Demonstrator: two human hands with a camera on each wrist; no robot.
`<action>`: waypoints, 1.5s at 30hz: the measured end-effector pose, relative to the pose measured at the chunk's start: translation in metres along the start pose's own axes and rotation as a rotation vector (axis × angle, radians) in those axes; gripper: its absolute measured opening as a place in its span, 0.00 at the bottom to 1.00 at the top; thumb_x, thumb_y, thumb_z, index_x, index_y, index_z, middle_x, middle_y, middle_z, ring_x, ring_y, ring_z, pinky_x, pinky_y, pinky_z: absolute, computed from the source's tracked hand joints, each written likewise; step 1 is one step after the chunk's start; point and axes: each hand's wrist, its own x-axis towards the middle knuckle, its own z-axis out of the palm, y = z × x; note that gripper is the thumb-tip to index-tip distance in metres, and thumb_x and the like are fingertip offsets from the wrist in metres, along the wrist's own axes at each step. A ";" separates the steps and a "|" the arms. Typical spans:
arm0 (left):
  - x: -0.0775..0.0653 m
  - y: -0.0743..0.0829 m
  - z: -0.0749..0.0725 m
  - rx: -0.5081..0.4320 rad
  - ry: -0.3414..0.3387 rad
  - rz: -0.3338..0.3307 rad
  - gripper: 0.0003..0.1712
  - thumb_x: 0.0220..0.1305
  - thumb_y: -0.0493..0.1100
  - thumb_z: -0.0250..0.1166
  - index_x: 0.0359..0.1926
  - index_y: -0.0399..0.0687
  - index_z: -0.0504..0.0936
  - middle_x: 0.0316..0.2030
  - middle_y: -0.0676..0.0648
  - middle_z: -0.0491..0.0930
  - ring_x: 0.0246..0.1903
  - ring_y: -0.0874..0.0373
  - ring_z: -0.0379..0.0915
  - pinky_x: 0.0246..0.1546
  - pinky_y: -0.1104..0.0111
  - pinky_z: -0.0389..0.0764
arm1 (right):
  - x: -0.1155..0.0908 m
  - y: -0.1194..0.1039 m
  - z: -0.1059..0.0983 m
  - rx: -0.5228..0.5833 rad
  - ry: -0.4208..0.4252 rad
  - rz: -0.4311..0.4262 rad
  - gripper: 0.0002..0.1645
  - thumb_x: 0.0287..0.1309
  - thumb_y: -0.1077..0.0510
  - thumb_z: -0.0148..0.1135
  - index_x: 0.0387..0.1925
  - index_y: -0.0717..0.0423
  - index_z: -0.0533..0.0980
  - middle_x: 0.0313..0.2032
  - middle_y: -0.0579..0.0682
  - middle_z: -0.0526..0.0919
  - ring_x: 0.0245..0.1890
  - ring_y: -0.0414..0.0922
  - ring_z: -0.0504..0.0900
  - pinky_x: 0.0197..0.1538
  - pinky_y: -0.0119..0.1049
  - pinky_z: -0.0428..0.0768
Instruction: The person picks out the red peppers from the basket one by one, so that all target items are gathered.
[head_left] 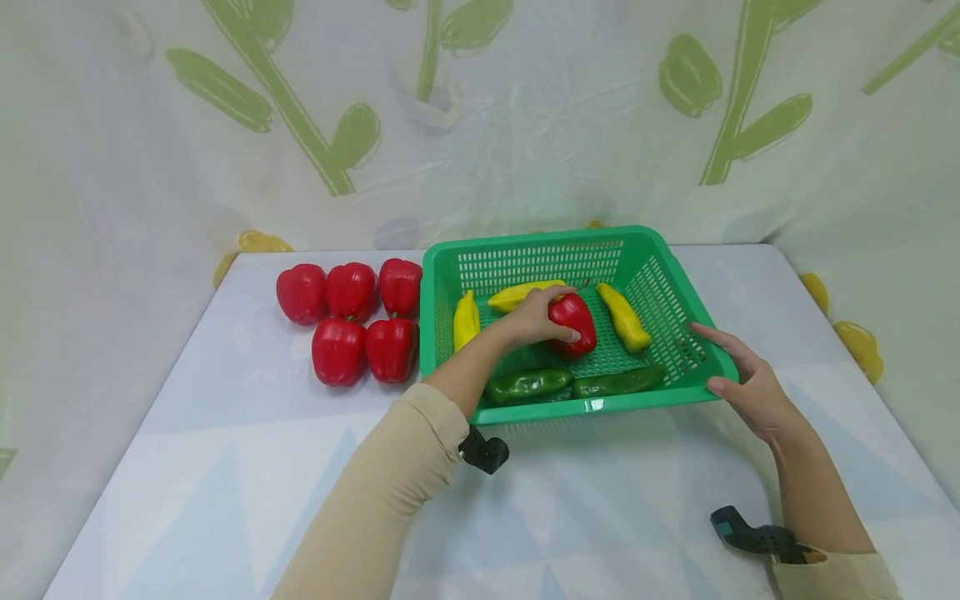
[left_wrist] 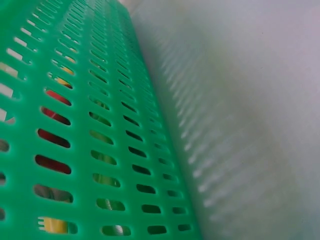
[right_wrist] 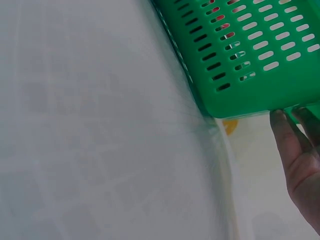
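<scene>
A green plastic basket (head_left: 525,410) with slotted walls stands on the table. Inside it, my left hand (head_left: 534,321) grips a red bell pepper (head_left: 576,323), thumb on the near side and fingers over the top. Around that pepper lie three long yellow vegetables, one of them a curved piece (head_left: 624,317) to its right. Two long dark-green vegetables (head_left: 531,385) lie along the front wall. My right hand (head_left: 753,387) holds the basket's front right corner, fingers along the side rim. In the right wrist view its fingertips (right_wrist: 278,117) meet the rim. The left wrist view shows mostly basket wall (left_wrist: 80,120).
Several red bell peppers (head_left: 339,352) sit in two rows on the table (head_left: 247,467), close against the basket's left side. A white curtain (head_left: 540,142) with green plant prints hangs behind the table's back edge and along both sides.
</scene>
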 end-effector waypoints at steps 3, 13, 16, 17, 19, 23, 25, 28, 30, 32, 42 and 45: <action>0.000 0.000 0.000 0.002 -0.008 0.005 0.43 0.56 0.42 0.68 0.70 0.56 0.59 0.63 0.42 0.58 0.60 0.46 0.60 0.49 0.60 0.79 | 0.000 0.000 0.000 -0.005 -0.003 -0.008 0.32 0.63 0.60 0.56 0.68 0.47 0.63 0.65 0.40 0.56 0.56 0.34 0.67 0.49 0.22 0.75; 0.000 -0.002 0.003 0.046 -0.073 -0.045 0.45 0.54 0.45 0.68 0.71 0.58 0.57 0.64 0.41 0.56 0.60 0.46 0.59 0.49 0.61 0.79 | -0.002 0.002 -0.001 -0.016 0.006 0.016 0.32 0.63 0.60 0.56 0.68 0.45 0.63 0.66 0.39 0.55 0.57 0.34 0.65 0.49 0.21 0.75; 0.000 -0.002 0.003 0.032 -0.066 -0.033 0.44 0.54 0.45 0.68 0.70 0.59 0.58 0.64 0.41 0.56 0.60 0.46 0.59 0.48 0.61 0.79 | -0.001 0.003 -0.002 -0.015 0.006 0.018 0.32 0.63 0.60 0.56 0.68 0.45 0.63 0.66 0.40 0.55 0.56 0.34 0.65 0.49 0.21 0.75; 0.000 -0.002 0.002 0.038 -0.067 -0.026 0.44 0.55 0.45 0.68 0.71 0.59 0.58 0.64 0.41 0.56 0.59 0.46 0.59 0.48 0.61 0.79 | -0.001 0.003 -0.002 -0.015 0.007 0.018 0.31 0.63 0.60 0.56 0.68 0.45 0.63 0.66 0.40 0.55 0.56 0.34 0.65 0.49 0.21 0.75; 0.000 -0.001 0.001 0.051 -0.075 -0.011 0.44 0.55 0.46 0.68 0.71 0.59 0.58 0.64 0.41 0.55 0.60 0.45 0.59 0.48 0.61 0.79 | -0.002 0.003 -0.002 -0.014 0.013 0.017 0.31 0.63 0.60 0.56 0.67 0.45 0.64 0.65 0.40 0.55 0.55 0.34 0.66 0.48 0.21 0.75; 0.000 0.000 -0.003 0.064 -0.081 0.012 0.43 0.56 0.46 0.67 0.71 0.60 0.58 0.64 0.41 0.55 0.60 0.45 0.59 0.48 0.62 0.79 | -0.002 0.003 -0.001 -0.017 0.018 0.009 0.31 0.63 0.59 0.56 0.67 0.46 0.64 0.65 0.40 0.55 0.55 0.35 0.65 0.47 0.21 0.75; -0.002 0.001 -0.006 0.048 -0.072 0.015 0.42 0.56 0.44 0.68 0.70 0.60 0.60 0.64 0.42 0.55 0.60 0.45 0.60 0.48 0.62 0.79 | -0.001 0.003 -0.001 -0.017 0.014 0.011 0.31 0.63 0.60 0.56 0.67 0.46 0.64 0.65 0.41 0.55 0.55 0.35 0.66 0.48 0.22 0.75; -0.005 0.004 -0.012 0.026 -0.062 0.016 0.40 0.55 0.43 0.68 0.69 0.59 0.63 0.63 0.42 0.56 0.59 0.46 0.61 0.48 0.62 0.79 | 0.000 0.003 -0.001 -0.015 0.012 0.018 0.31 0.63 0.59 0.56 0.67 0.45 0.64 0.65 0.40 0.56 0.54 0.35 0.67 0.47 0.22 0.76; -0.007 0.007 -0.016 -0.007 -0.074 0.017 0.40 0.55 0.42 0.68 0.68 0.58 0.64 0.63 0.42 0.58 0.59 0.47 0.61 0.47 0.62 0.80 | 0.000 0.002 -0.001 -0.014 0.014 0.022 0.31 0.63 0.59 0.56 0.67 0.44 0.64 0.64 0.41 0.56 0.53 0.35 0.69 0.46 0.22 0.76; -0.009 0.009 -0.018 -0.045 -0.105 0.008 0.39 0.55 0.41 0.68 0.68 0.58 0.64 0.63 0.43 0.60 0.58 0.48 0.62 0.46 0.62 0.80 | 0.000 0.002 -0.002 -0.015 0.017 0.023 0.31 0.63 0.59 0.56 0.67 0.44 0.64 0.64 0.41 0.56 0.52 0.35 0.69 0.45 0.22 0.76; -0.020 0.020 -0.037 -0.165 -0.271 -0.078 0.36 0.56 0.40 0.66 0.66 0.58 0.66 0.62 0.46 0.64 0.59 0.50 0.61 0.52 0.53 0.77 | 0.000 0.001 -0.001 0.003 0.005 0.009 0.31 0.63 0.61 0.56 0.67 0.45 0.64 0.64 0.40 0.57 0.52 0.34 0.70 0.46 0.22 0.76; -0.023 0.023 -0.046 -0.175 -0.305 -0.087 0.36 0.55 0.39 0.66 0.65 0.57 0.67 0.61 0.46 0.65 0.59 0.50 0.61 0.54 0.51 0.75 | 0.000 0.001 -0.001 0.016 -0.001 0.002 0.31 0.63 0.61 0.56 0.67 0.46 0.64 0.64 0.40 0.57 0.52 0.34 0.71 0.46 0.22 0.77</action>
